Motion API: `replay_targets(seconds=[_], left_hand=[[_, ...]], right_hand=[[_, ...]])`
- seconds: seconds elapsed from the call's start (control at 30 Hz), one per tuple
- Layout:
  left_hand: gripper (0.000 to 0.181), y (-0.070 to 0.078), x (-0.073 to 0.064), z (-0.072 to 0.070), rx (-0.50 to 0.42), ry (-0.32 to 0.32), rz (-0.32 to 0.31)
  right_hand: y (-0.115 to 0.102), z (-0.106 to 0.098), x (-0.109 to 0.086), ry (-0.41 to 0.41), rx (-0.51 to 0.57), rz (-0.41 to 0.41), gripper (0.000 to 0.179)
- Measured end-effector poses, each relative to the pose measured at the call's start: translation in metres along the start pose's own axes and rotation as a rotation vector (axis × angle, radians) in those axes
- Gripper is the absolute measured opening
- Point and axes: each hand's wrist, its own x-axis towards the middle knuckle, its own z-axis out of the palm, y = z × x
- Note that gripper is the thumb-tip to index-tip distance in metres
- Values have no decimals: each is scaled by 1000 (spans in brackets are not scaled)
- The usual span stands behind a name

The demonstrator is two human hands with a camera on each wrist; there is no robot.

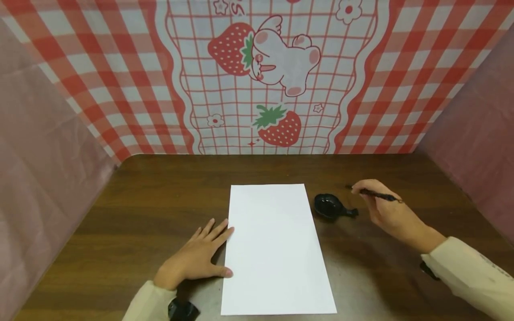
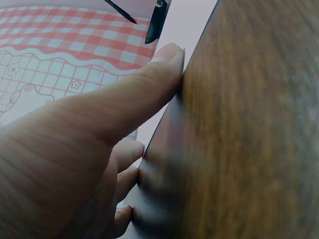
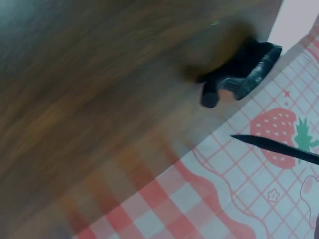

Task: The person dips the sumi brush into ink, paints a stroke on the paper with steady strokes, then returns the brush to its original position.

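Note:
A blank white sheet of paper [image 1: 277, 254] lies on the wooden table. My left hand [image 1: 198, 257] rests at its left edge, fingers spread, with the thumb and a fingertip on the paper. In the left wrist view the thumb [image 2: 144, 82] lies over that edge. My right hand [image 1: 387, 211] pinches a dark writing brush [image 1: 378, 194] above the table, right of the paper. The brush's pointed dark tip [image 3: 259, 141] hangs in the air in the right wrist view. Between that hand and the sheet sits a small black dish [image 1: 328, 206] with a short handle, apart from both.
A dark wooden table [image 1: 172, 178] spreads under everything. Behind it hangs a red-and-white checked cloth [image 1: 132, 89] with strawberry pictures. Pink cloth [image 1: 52, 147] closes off the left side, and more pink cloth [image 1: 474, 125] the right.

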Motion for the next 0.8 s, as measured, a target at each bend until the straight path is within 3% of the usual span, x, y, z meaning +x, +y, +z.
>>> replay_targets(seconds=[0.07, 0.3, 0.5, 0.7, 0.8], left_hand=[[100, 0, 0, 0, 1, -1, 1], [101, 1, 0, 0, -10, -2, 7], [100, 1, -1, -2, -17, 6, 4], [100, 0, -1, -2, -13, 7, 9], [99, 0, -1, -1, -7, 10, 18]], right_hand=[[0, 2, 4, 35, -47, 25, 40], [0, 3, 11, 115, 40, 185, 44], [0, 0, 24, 83, 60, 273, 36], [5, 1, 36, 45, 54, 305, 56], [7, 2, 39, 50, 53, 308, 57]])
